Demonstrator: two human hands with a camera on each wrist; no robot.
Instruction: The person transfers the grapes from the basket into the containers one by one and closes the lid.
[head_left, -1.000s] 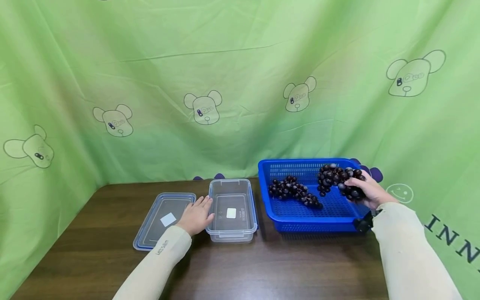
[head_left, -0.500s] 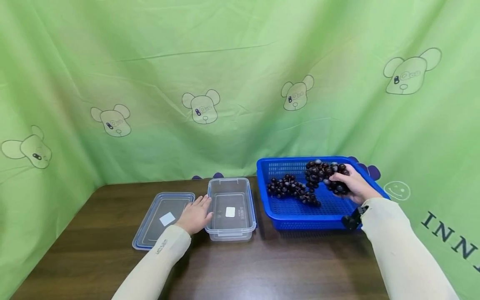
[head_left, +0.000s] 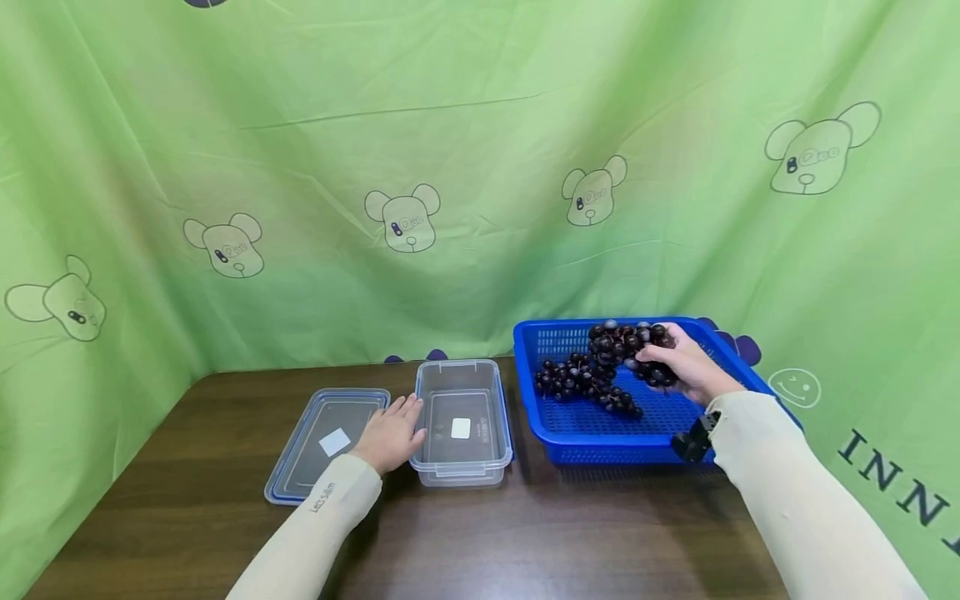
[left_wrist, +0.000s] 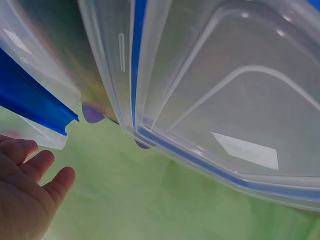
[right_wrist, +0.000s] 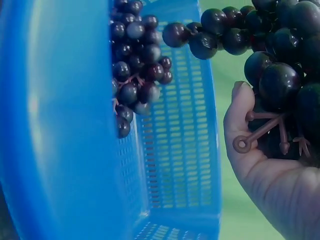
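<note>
My right hand (head_left: 688,367) grips a bunch of dark grapes (head_left: 626,346) above the blue basket (head_left: 615,450). In the right wrist view the thumb curls against the bunch (right_wrist: 280,85), beside its brown stem (right_wrist: 265,132). A second bunch of grapes (head_left: 570,377) lies in the basket's left part. With fingers straight, my left hand (head_left: 390,433) touches the left rim of a clear plastic container (head_left: 461,471), which holds nothing. Left of it lies the blue-edged clear lid (head_left: 307,458). In the left wrist view only part of the left hand (left_wrist: 30,190) shows.
Lid, container and basket stand in a row along the back of a dark wooden table (head_left: 487,542). Close behind them hangs a green curtain (head_left: 480,275) printed with bear heads. A black device (head_left: 693,437) is strapped at the right wrist, near the basket's front rim.
My right hand has carried its bunch of grapes leftward over the basket, now overlapping the second bunch from the head view. The left hand, container and lid have stayed in place.
</note>
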